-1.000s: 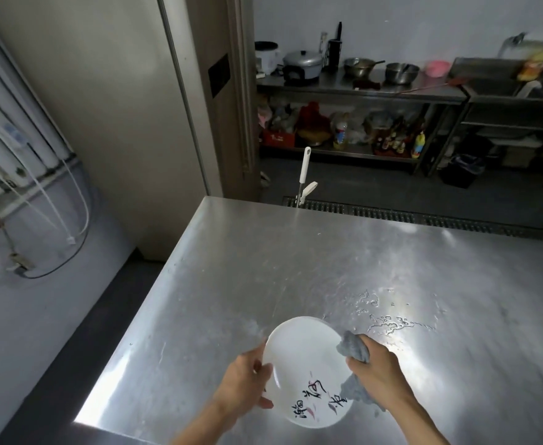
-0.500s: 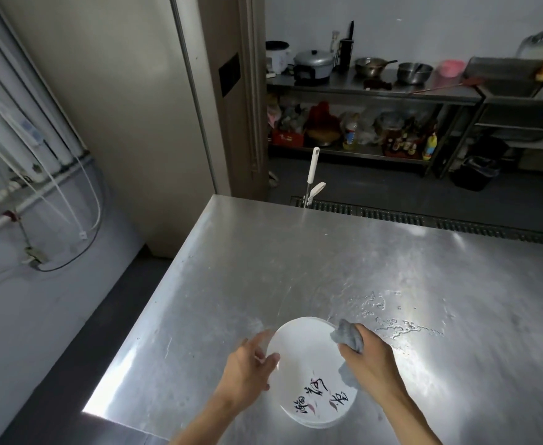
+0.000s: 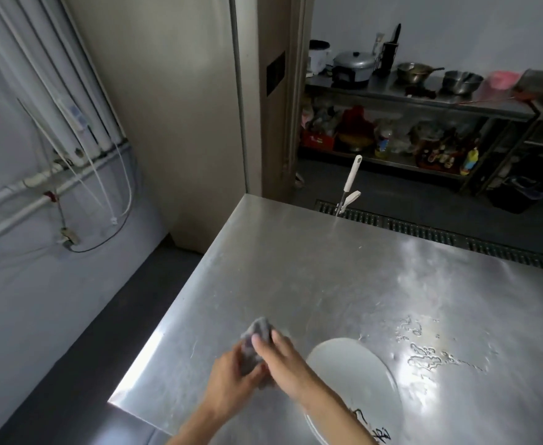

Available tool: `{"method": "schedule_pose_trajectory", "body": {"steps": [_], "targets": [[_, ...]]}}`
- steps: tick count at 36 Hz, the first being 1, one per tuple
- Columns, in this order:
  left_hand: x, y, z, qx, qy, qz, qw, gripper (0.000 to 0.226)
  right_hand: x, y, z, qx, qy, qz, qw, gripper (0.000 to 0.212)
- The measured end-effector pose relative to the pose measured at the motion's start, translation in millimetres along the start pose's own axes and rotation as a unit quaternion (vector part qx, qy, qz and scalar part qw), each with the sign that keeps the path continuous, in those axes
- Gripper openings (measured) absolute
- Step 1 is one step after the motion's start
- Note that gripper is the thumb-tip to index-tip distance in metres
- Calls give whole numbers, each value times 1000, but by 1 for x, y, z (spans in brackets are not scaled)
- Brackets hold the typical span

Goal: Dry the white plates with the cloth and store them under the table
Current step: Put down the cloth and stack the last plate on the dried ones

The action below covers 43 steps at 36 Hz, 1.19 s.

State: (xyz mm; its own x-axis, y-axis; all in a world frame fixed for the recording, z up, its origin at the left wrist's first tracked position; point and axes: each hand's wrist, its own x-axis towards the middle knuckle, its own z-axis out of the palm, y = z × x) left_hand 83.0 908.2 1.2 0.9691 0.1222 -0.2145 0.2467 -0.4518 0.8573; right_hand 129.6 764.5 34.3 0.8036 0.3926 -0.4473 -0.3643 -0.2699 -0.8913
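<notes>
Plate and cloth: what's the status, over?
Hands: left hand and right hand both grip grey cloth. Unheld, white plate lies on steel table. Beside it, water puddles.

- One table (image 3: 328, 268).
- One plate (image 3: 350, 374), lying on the table.
- One cloth (image 3: 257, 332), over the table's near left corner.
- Two hands over the table: left hand (image 3: 231, 377), right hand (image 3: 288, 364).
- One puddle (image 3: 424, 358), on the table.
- One white handle (image 3: 351, 178), just behind the table.
- Well beyond the table: one shelf (image 3: 424, 99), one pot (image 3: 353, 61), one pan (image 3: 416, 72), one bowl (image 3: 461, 81).
</notes>
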Motion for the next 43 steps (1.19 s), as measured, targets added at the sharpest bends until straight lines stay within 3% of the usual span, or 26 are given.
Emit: {"method": "schedule_pose_trajectory", "body": {"steps": [1,3,5,9,12,15,19,23,27,34,43], "targets": [[2,-9,-2,-10,4,-27,1000,12,2,3,3,-39,-6,-8,999,62],[12,-31,-6,-35,31,-79,996,40,4,9,2,-134,6,-10,991,76],[27,-51,-10,-39,51,-113,992,46,2,12,-4,-161,47,-1,986,63],[56,-63,-17,22,8,-154,988,28,-7,12,-30,-154,162,-48,974,21],[71,-59,-20,94,-76,-180,976,31,-23,15,-59,-174,227,-73,955,20],[71,-43,-12,111,-96,-170,974,38,-40,29,-93,-225,288,-56,929,21],[48,-20,14,26,-135,-138,981,14,-61,67,-134,-260,375,3,890,23],[24,5,43,-99,-177,-178,963,17,-74,99,-150,-204,340,110,911,35],[16,26,65,-170,-184,-207,946,28,-81,110,-152,-128,315,137,930,39],[21,38,83,-156,-167,-241,943,40,-89,114,-148,-8,261,158,952,31],[22,52,93,-106,-149,-265,947,57,-84,123,-143,-40,285,98,953,26]]}}
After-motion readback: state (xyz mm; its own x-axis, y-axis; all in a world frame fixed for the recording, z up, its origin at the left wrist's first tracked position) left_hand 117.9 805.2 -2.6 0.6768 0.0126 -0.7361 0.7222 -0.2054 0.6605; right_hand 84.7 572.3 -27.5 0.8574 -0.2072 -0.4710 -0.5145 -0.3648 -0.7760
